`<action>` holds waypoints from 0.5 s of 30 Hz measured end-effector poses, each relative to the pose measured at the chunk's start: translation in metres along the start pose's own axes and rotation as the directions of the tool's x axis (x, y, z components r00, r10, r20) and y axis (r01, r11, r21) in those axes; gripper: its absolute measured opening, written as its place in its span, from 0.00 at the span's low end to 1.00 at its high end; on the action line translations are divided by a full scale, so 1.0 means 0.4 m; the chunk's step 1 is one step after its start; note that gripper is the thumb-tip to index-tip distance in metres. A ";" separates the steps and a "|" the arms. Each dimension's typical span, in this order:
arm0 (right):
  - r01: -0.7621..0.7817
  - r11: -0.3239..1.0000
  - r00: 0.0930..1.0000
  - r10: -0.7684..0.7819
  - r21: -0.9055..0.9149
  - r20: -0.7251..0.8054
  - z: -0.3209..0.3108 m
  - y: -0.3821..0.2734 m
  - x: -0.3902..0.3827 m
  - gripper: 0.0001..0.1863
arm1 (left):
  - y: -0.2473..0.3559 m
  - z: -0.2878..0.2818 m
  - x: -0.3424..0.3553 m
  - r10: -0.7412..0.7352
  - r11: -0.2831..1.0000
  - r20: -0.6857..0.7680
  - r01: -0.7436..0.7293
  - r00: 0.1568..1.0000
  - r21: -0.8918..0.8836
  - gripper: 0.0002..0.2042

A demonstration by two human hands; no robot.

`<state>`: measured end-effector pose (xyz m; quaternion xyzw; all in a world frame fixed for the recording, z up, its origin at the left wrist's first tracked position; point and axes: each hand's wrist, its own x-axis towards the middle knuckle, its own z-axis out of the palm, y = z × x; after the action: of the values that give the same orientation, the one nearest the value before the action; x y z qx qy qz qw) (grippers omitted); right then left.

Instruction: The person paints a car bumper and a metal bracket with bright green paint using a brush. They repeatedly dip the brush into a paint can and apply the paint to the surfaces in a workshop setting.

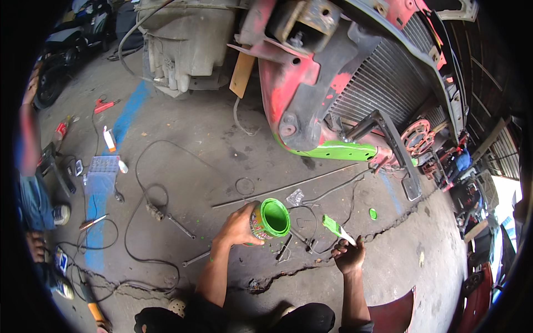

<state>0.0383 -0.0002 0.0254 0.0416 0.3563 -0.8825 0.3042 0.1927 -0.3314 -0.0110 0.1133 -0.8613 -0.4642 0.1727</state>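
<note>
One left hand (240, 226) clasping paint can (266, 228), colourful lettered label (257, 228), right hand (351, 255) pinching green-coated brush (338, 230)

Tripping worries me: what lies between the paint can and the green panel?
Head view: a long rod and clear plastic bag, on the floor between can and panel.

At 6 o'clock from the middle of my view I hold a round, open can (259, 223) off the floor. Its mouth shows toward 2 o'clock and its printed side toward 8. Green paint (273, 213) coats the inside and smears the rim; I can't tell how deep it is. Apart from it, at about 3 o'clock, I hold a flat brush (340, 231) by its pale handle. Its bristles, thick with the same green, point toward 10 o'clock; the handle runs down toward 4.
</note>
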 end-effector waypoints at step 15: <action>-0.010 0.777 0.999 0.027 -0.630 0.018 0.313 0.188 -0.009 0.21 | -0.073 -0.122 -0.019 0.128 0.975 0.064 -0.114 0.990 -0.192 0.55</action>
<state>0.1018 -0.1221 0.0741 -0.0702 0.6262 -0.7102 0.3140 0.2201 -0.3816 -0.0120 0.0259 -0.8249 -0.5361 0.1775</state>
